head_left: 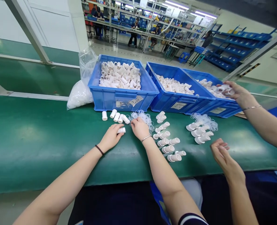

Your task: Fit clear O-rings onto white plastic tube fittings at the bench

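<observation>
My left hand [111, 136] is wrapped round a short white plastic pipe fitting [121, 130], held low over the green work surface. At the left edge of a loose pile of clear plastic rings [147, 120], my right hand [139, 127] pinches its fingertips together; whatever is between them is too small to make out. Beyond my hands stands a short row of white fittings [116, 117], the nearest one tilted. To the right of my right forearm, several white fittings [168, 149] lie in staggered rows, joined or set against one another.
Three blue bins [126, 97] of white fittings line the back. A clear bag [79, 93] leans beside the left one. At right, a co-worker's hand [239, 93] holds fittings over the far bin; their other hand [228, 162] hovers near more fittings [200, 132] and rings [205, 120].
</observation>
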`<state>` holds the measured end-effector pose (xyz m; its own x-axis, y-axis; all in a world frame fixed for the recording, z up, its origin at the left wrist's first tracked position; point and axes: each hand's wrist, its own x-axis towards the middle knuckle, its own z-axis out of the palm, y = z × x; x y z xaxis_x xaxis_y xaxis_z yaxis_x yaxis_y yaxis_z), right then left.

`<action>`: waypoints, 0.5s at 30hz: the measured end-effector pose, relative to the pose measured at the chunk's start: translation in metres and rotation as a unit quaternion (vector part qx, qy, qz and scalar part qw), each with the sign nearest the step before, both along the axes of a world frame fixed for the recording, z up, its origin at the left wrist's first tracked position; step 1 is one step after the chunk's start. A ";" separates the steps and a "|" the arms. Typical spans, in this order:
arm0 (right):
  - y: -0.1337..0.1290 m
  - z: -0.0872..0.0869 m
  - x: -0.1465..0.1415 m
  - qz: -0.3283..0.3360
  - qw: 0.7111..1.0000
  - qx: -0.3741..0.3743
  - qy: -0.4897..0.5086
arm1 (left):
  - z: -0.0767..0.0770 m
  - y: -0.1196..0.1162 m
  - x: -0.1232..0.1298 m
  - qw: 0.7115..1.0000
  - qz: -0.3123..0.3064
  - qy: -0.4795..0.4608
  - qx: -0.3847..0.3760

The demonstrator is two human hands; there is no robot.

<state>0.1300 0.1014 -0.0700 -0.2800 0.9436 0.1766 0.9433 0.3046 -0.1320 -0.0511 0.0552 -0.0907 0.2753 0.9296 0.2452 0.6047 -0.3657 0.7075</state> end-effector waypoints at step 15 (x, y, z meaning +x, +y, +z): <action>-0.013 -0.006 0.009 0.093 0.945 0.038 0.312 | 0.002 -0.003 0.002 0.995 0.040 -0.063 -0.067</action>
